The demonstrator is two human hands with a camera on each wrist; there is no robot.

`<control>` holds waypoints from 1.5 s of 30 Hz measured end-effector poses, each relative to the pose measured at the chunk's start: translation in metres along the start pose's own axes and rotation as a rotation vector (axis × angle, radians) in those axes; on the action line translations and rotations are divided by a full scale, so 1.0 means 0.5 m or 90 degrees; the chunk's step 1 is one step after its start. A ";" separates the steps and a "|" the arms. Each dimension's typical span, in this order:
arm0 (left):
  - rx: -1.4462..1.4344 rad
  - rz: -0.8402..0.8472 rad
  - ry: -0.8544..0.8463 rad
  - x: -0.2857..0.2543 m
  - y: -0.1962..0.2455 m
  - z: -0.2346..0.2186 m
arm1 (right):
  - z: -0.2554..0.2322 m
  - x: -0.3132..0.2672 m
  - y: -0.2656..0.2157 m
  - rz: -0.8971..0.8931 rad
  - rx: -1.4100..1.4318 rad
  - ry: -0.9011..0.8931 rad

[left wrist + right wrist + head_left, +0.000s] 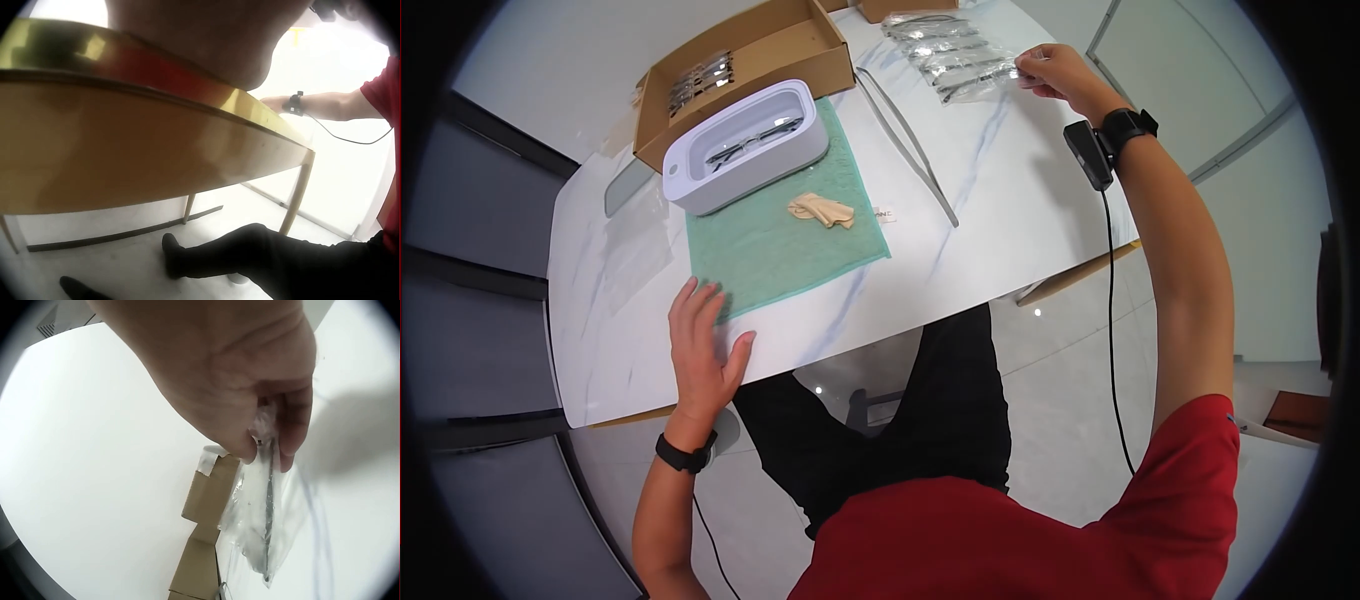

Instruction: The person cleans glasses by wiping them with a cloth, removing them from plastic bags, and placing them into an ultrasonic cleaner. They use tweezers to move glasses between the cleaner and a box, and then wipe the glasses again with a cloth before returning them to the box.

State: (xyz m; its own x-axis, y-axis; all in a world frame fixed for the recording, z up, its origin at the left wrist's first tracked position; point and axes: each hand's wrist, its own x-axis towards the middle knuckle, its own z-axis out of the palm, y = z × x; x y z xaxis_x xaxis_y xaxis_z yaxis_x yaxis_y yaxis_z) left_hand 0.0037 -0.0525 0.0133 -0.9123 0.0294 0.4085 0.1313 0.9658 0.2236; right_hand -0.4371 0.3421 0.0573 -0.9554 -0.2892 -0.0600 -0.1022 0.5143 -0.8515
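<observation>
My right hand point(1062, 78) reaches to the far right of the table and pinches the end of a clear plastic bag point(253, 509) between thumb and fingers. A thin dark-framed piece, like folded eyeglasses, shows inside it in the right wrist view. Several similar bagged eyeglasses point(935, 45) lie in a row beside it. My left hand point(699, 350) rests at the table's front edge, fingers spread, fingertips at the corner of a green cloth point(775, 262). On that cloth stand a lavender ultrasonic cleaner point(750, 178) with eyeglasses point(752, 143) in its basin and a crumpled beige cloth point(822, 210).
Behind the cleaner, a cardboard box point(785, 45) holds several eyeglasses point(700, 82). A long grey strip point(915, 160) lies right of the green cloth. Left of the cleaner are a pale lid-like panel point(628, 188) and a clear plastic sheet point(635, 250). A cable point(1111, 300) hangs from the right wrist.
</observation>
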 end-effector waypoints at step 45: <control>-0.053 0.000 0.121 -0.031 -0.021 0.018 | 0.333 -0.259 -0.107 -0.426 -0.480 0.004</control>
State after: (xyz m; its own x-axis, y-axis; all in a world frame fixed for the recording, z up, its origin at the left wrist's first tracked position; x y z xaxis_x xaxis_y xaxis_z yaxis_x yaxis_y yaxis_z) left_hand 0.0131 -0.0608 -0.0034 -0.8236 -0.0267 0.5665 0.1706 0.9409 0.2924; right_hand -0.2618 0.2178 0.0237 -0.6387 -0.7023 0.3145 -0.7646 0.6251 -0.1569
